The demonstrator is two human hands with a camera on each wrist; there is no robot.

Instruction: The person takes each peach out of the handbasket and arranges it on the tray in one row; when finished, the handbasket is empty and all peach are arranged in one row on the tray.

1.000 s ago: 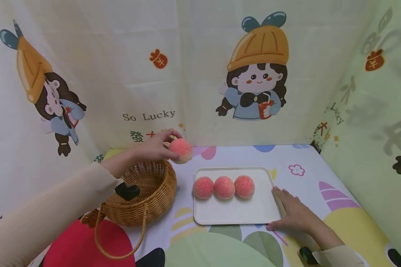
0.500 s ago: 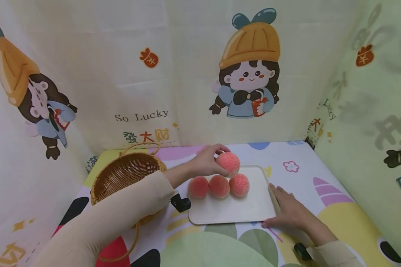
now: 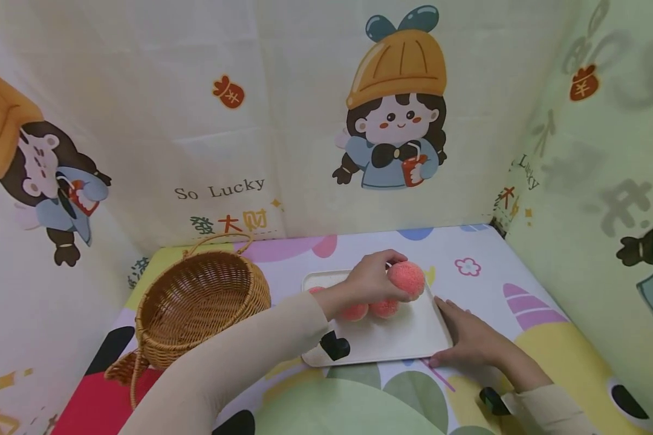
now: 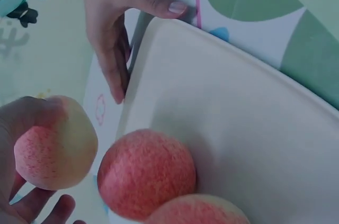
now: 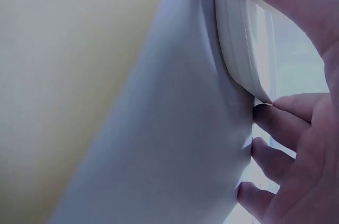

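My left hand (image 3: 371, 279) holds a pink and cream peach (image 3: 406, 278) above the far right part of a white rectangular tray (image 3: 399, 343). In the left wrist view, thumb and fingers wrap this peach (image 4: 66, 147) beside another peach (image 4: 148, 173) lying on the tray. Three peaches sit in a row there; the rightmost peach (image 3: 384, 309) shows below my left hand, which partly hides the row. My right hand (image 3: 476, 339) rests at the tray's right edge, thumb near the front corner and fingers extended along the side. Its fingertips touch the rim (image 5: 235, 38) in the right wrist view.
A brown wicker basket (image 3: 258, 291) stands to the left of the tray, its opening tilted toward me and its interior visible. My left sleeve (image 3: 250, 350) passes in front of it. A printed cloth (image 3: 305, 411) covers the table, and a patterned curtain (image 3: 305, 121) rises behind.
My left hand has carried the peach rightward from above the basket to over the tray's far right part. The right hand stays at the tray's edge. The head view has shifted slightly.
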